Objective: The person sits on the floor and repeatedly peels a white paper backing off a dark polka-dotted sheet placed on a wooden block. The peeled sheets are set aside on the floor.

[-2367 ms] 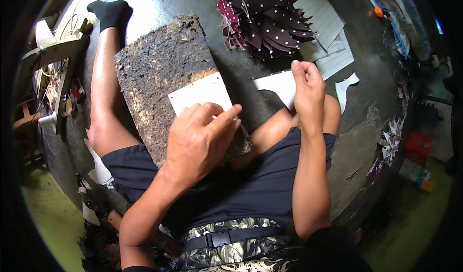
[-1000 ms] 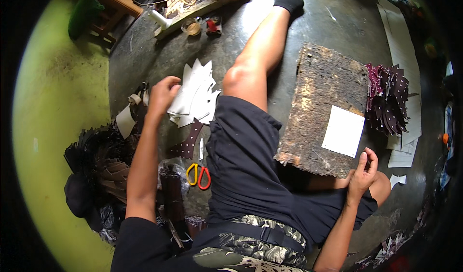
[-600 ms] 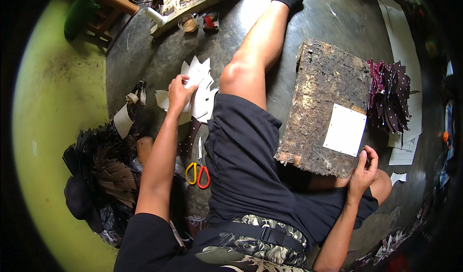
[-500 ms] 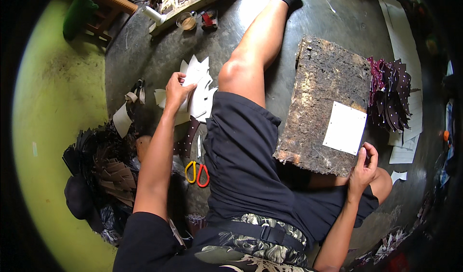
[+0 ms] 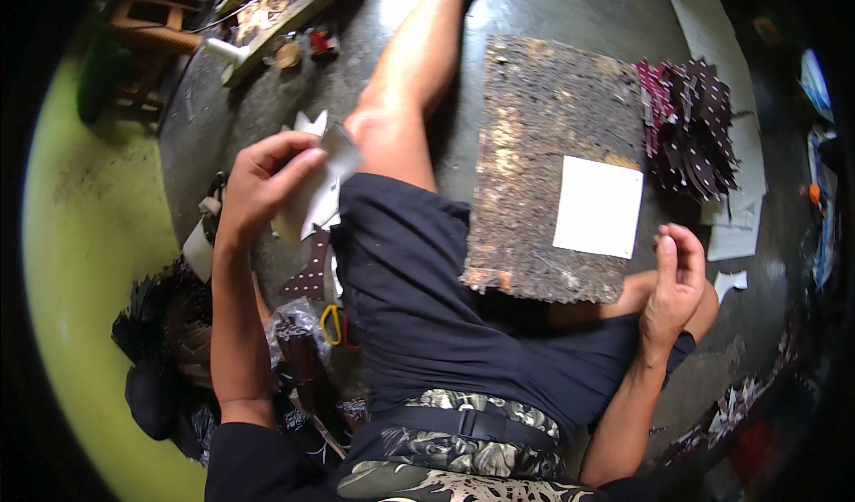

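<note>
My left hand (image 5: 264, 181) pinches a thin cut piece of pale sheet (image 5: 341, 153) between thumb and fingers. It is raised over a loose stack of white pointed pieces (image 5: 319, 206) on the floor beside my thigh. A rough, dark board (image 5: 534, 137) rests across my other leg. On its near right part lies a flat white square sheet (image 5: 598, 208) with small dark dots at its corners. Just right of the board, my right hand (image 5: 674, 293) hovers apart from the sheet, thumb and fingertips drawn together; whatever they hold, if anything, is too small to tell.
Dotted maroon and brown cut pieces (image 5: 690, 132) hang at the board's right edge, by long white sheets (image 5: 735, 181). Scissors (image 5: 334, 326) with yellow and red handles, a dotted dark piece (image 5: 310, 270) and a plastic bag (image 5: 303, 319) lie left of my thigh.
My left hand has lifted off the white stack with one piece and come nearer. My right hand has moved slightly away from the white square. The whole view has shifted.
</note>
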A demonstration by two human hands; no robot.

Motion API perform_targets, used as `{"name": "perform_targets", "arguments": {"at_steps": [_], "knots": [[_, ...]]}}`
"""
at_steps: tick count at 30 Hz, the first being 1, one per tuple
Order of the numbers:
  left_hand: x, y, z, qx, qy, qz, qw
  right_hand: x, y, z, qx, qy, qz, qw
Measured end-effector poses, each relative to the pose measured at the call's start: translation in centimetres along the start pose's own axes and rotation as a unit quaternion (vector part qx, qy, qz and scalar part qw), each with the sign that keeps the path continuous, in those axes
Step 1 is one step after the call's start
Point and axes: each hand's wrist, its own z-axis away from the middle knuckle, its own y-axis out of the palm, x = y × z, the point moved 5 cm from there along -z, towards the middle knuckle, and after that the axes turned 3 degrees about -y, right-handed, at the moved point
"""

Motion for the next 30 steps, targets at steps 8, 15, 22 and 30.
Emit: {"name": "perform_targets", "arguments": {"at_steps": [8,15,22,30], "knots": [[-14.4,26.4,0.9,0.219,0.192,-0.062,0.955,4.6,4.6,-0.6,0.155,0.122,-0.098,0.976],[-15.2,30.6,1.1,0.075,0.343,-0.178,0.919,1.8,3.1,-1.8,0.132,0.133,-0.079,0.979],[-14.5,31.9,1.0,0.021,0.349,-0.184,0.918,-0.6,2.9,-2.9,0.147,0.178,-0.187,0.955],[-14.8,32.1,1.2,0.021,0.379,-0.212,0.901,-0.9,3.1,-3.5,0.143,0.198,-0.198,0.949]]}}
